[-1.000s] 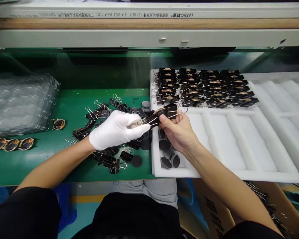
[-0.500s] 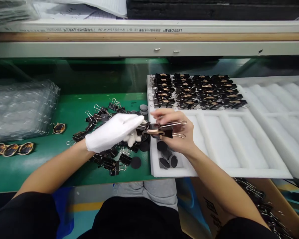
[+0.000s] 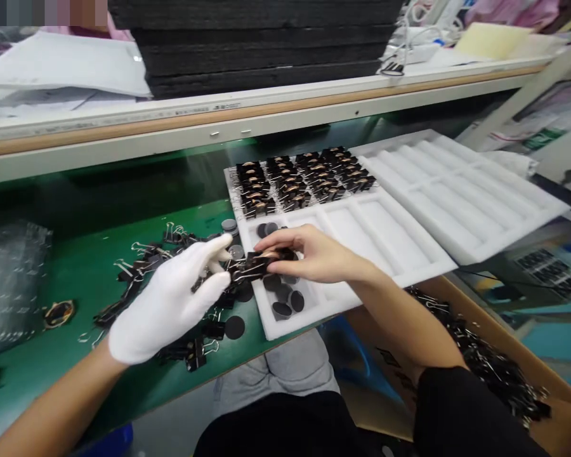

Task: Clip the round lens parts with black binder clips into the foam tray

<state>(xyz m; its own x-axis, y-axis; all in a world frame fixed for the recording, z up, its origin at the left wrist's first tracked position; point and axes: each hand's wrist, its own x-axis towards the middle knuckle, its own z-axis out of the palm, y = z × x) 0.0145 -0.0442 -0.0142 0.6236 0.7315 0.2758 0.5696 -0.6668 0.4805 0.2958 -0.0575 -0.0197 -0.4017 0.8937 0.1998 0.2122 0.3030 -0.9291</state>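
Observation:
My right hand [image 3: 309, 254], bare, pinches a curved, gold-edged piece [image 3: 272, 254] with a black binder clip [image 3: 254, 261] on its left end; my fingers hide its right end. My left hand [image 3: 181, 285], in a white glove, is beside the clip's wire handles, its thumb and fingers apart. Whether the glove touches the handles I cannot tell. Below and left of the glove lies a heap of loose binder clips [image 3: 140, 260]. Black discs [image 3: 235, 327] lie near the heap, and several more discs [image 3: 295, 301] sit in a compartment of the white foam tray [image 3: 278, 329].
Rows of clipped pieces [image 3: 290, 181] fill the tray's far half. A second white tray [image 3: 476, 190] adjoins on the right. Clear plastic sheets [image 3: 14, 279] and a gold-rimmed, dark-lensed piece [image 3: 59, 313] lie left. A shelf edge [image 3: 209, 120] crosses above; a carton of clips [image 3: 485, 355] stands below right.
My view has turned right and tilted. The left hand has opened from the clip at the left end and drawn slightly away; the right hand still holds the piece, now lower over the tray's edge.

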